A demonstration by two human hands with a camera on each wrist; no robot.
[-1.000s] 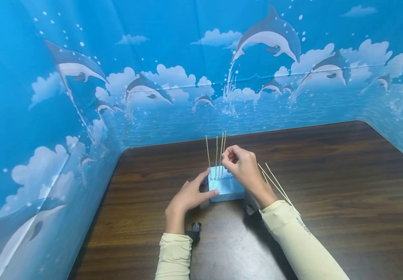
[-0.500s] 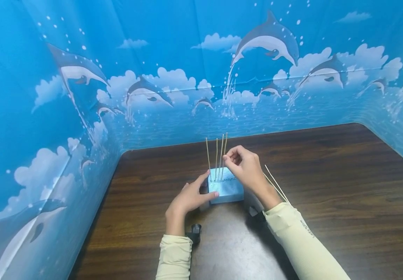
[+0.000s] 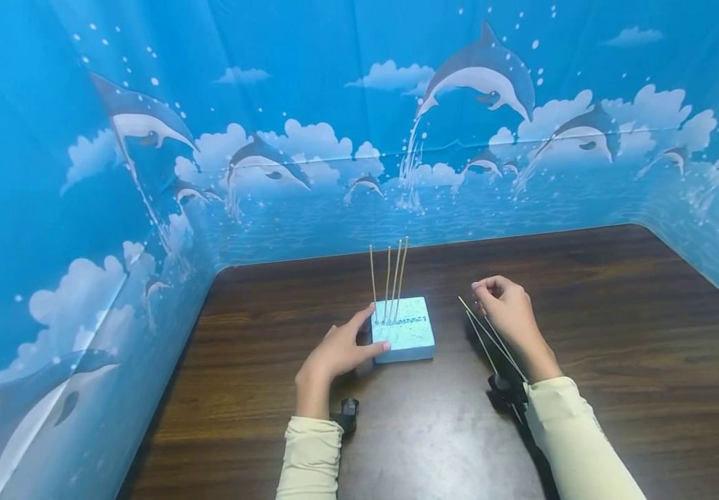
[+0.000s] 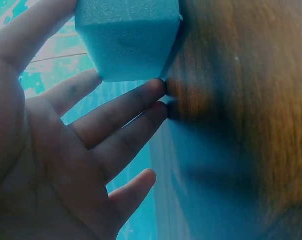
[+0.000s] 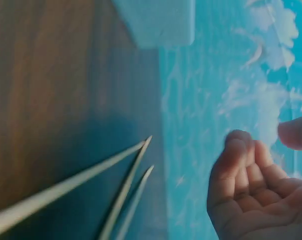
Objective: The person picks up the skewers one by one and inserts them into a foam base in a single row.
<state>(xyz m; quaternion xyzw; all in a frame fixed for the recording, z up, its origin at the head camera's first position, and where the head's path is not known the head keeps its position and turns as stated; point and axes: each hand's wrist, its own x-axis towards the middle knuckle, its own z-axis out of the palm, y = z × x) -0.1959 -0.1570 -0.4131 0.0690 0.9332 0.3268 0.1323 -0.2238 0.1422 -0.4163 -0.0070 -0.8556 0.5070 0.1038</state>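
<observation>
A pale blue foam block (image 3: 404,340) sits on the table, with a row of small holes across its top. Several thin bamboo skewers (image 3: 388,281) stand upright in its left part. My left hand (image 3: 334,353) holds the block's left side between thumb and index finger; its other fingers stretch out below the block in the left wrist view. Away to the right, my right hand (image 3: 509,312) is over loose skewers (image 3: 481,333) lying on the table. Its thumb stands apart from the loosely bent fingers (image 5: 241,170), with nothing between them.
The dark wooden table (image 3: 259,333) ends at a blue curtain (image 3: 309,222) printed with dolphins, behind and on both sides. Black wrist straps with cameras show under each wrist; the right one (image 3: 508,389) overlaps the loose skewers.
My right hand has let go of the rightmost standing skewer and moved right, from above the block to the loose skewers. The left hand has stayed at the block.
</observation>
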